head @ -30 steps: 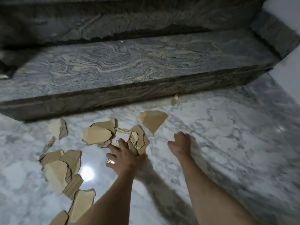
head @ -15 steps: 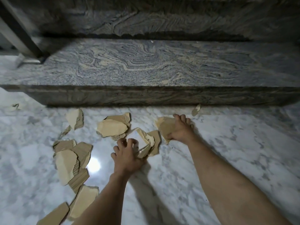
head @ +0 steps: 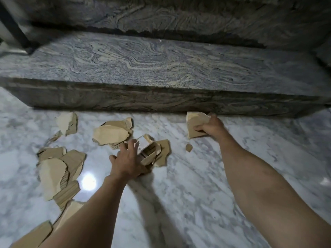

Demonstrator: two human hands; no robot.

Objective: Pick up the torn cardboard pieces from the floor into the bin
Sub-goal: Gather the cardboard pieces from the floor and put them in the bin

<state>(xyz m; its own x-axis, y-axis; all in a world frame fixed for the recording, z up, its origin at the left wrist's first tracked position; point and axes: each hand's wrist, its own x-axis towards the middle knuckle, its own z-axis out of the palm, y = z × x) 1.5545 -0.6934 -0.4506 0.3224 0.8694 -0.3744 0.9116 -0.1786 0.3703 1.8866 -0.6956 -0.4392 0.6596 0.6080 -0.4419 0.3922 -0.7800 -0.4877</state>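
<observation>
Torn brown cardboard pieces lie scattered on the white marble floor (head: 206, 185). My right hand (head: 213, 126) grips a large cardboard piece (head: 195, 122) just in front of the step, lifted on edge. My left hand (head: 127, 161) holds a small stack of cardboard pieces (head: 150, 151), one with a white printed face, its fingers spread over them. A layered pair of pieces (head: 111, 135) lies just beyond the left hand. A tiny scrap (head: 188, 147) sits on the floor between my hands. No bin is in view.
A dark grey granite step (head: 161, 68) runs across the back, with a second riser above it. More pieces lie at the left: a single one (head: 68, 122), an overlapping pile (head: 57, 170) and one near the bottom edge (head: 34, 237). A dark post (head: 10, 27) stands at the upper left.
My right hand closed on the large piece and carried it right, toward the step. My left hand kept its stack, its fingers now more spread. The view shifted closer to the step.
</observation>
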